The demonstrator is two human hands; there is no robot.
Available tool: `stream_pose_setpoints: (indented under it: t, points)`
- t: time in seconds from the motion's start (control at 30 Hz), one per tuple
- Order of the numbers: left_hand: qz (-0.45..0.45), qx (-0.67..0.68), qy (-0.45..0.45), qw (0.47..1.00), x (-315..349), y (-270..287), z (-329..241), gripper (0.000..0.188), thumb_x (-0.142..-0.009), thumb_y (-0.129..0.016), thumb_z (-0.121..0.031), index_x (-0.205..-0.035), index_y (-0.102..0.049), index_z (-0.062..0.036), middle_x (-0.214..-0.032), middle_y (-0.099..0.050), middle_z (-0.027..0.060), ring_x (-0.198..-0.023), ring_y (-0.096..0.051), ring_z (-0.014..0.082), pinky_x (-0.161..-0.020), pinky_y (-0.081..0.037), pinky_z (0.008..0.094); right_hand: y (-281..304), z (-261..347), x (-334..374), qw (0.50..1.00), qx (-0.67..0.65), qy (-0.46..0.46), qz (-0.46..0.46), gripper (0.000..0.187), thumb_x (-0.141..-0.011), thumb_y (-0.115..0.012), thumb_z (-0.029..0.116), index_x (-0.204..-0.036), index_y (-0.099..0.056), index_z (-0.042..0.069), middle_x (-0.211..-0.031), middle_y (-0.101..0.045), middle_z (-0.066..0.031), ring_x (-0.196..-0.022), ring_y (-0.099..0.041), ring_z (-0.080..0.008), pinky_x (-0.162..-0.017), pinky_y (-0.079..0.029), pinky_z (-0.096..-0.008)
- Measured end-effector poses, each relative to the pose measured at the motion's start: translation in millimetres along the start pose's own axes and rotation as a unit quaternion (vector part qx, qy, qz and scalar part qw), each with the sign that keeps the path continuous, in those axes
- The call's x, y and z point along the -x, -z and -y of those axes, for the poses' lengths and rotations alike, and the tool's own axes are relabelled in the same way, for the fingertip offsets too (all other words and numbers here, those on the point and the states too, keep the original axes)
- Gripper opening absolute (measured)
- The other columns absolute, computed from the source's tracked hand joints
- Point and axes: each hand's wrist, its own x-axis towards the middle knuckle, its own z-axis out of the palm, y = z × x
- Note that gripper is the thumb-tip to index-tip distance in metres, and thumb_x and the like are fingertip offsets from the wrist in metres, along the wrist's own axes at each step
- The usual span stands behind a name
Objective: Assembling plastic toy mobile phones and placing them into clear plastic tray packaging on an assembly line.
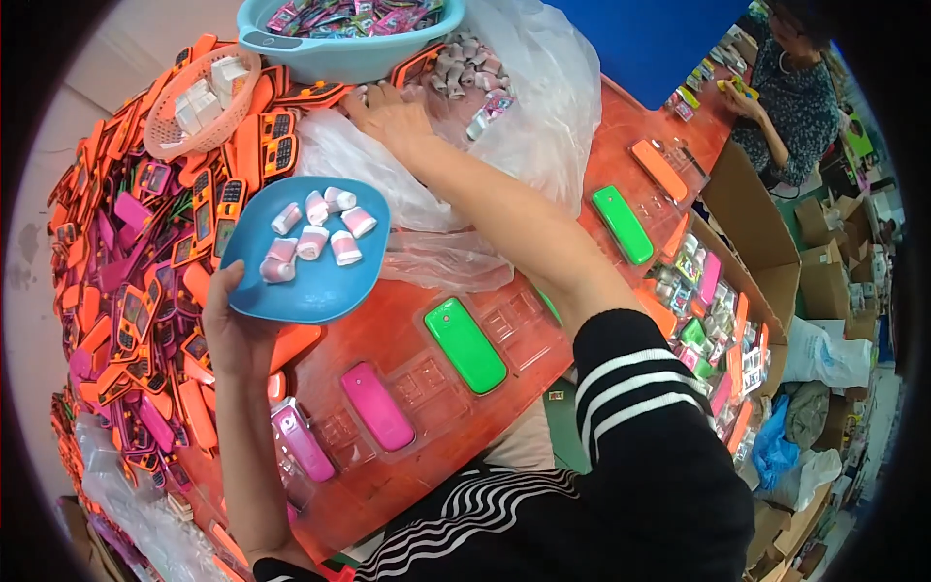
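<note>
My left hand (236, 325) grips the near left rim of a blue dish (325, 296), its thumb over the edge. Several small pink-and-white wrapped rolls (312, 242) lie in the dish. My right hand (390, 118) reaches to the far side, between the orange toy phones and a clear plastic bag (543, 97). Its fingers are bent down and closed; what they hold, if anything, I cannot make out. More small wrapped rolls (465, 66) lie heaped on the plastic to its right. Below the dish, toy phones in magenta (376, 405) and green (465, 344) sit in clear plastic trays.
Orange and purple toy phones (136, 301) pile up on the left. A pink basket (155, 126) holds white packets, and a light blue basin (354, 60) holds colourful sachets. Right of the red table (524, 373) stands a cardboard box (747, 233) near filled packs. A co-worker (795, 107) sits far right.
</note>
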Motion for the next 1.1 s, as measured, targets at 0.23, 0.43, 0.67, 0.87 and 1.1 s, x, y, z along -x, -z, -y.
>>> stream_pose_setpoints:
  t: [0.23,0.43,0.67,0.87,1.1]
  points:
    - [-0.020,-0.011,-0.043,0.999,37.3,17.4,-2.3,0.041,-0.084,-0.051,-0.021,-0.117,-0.048,0.0026,-0.111,-0.058,0.0125,-0.100,-0.057,0.0218,-0.090,-0.045,0.0371,3.2,-17.3,9.8,0.972,0.114,0.204,0.000,0.028,-0.085,-0.044,0.019,-0.105,-0.057,0.005,-0.098,-0.062,-0.0115,-0.091,-0.062,-0.0247,-0.068,-0.046,-0.0460]
    - [-0.044,0.001,-0.047,0.998,45.2,18.6,0.1,0.045,-0.081,-0.052,-0.020,-0.121,-0.044,0.0001,-0.110,-0.056,0.0112,-0.097,-0.058,0.0216,-0.083,-0.049,0.0368,-2.9,-24.7,11.2,0.980,0.077,0.154,-0.104,0.033,-0.084,-0.044,0.017,-0.115,-0.055,0.018,-0.101,-0.061,-0.0173,-0.097,-0.060,-0.0278,-0.075,-0.046,-0.0518]
    - [-0.004,-0.027,-0.070,0.997,36.0,5.7,-4.6,0.045,-0.082,-0.051,-0.022,-0.120,-0.046,-0.0001,-0.112,-0.057,0.0106,-0.102,-0.056,0.0211,-0.088,-0.046,0.0373,19.0,-13.0,-1.4,0.977,-0.181,-0.077,0.084,0.034,-0.072,-0.060,0.034,-0.103,-0.066,0.020,-0.101,-0.065,-0.0124,-0.087,-0.064,-0.0273,-0.070,-0.053,-0.0373]
    - [0.077,-0.048,-0.054,0.994,14.1,-27.9,-8.0,0.046,-0.081,-0.051,-0.027,-0.120,-0.042,-0.0048,-0.109,-0.056,0.0110,-0.091,-0.061,0.0213,-0.068,-0.055,0.0423,24.4,-67.9,-5.7,0.707,-0.645,-0.266,0.113,0.024,-0.066,-0.068,0.007,-0.089,-0.068,0.002,-0.077,-0.064,-0.0053,-0.060,-0.057,-0.0131,-0.050,-0.046,-0.0259]
    - [0.080,-0.082,0.016,0.993,-20.0,-48.1,4.8,0.039,-0.081,-0.051,-0.024,-0.115,-0.044,-0.0068,-0.099,-0.058,0.0089,-0.085,-0.062,0.0207,-0.068,-0.055,0.0367,68.9,-86.4,-0.6,0.448,-0.815,-0.356,0.096,0.041,-0.068,-0.067,-0.001,-0.106,-0.054,0.007,-0.078,-0.060,-0.0095,-0.060,-0.059,-0.0164,-0.036,-0.041,-0.0189]
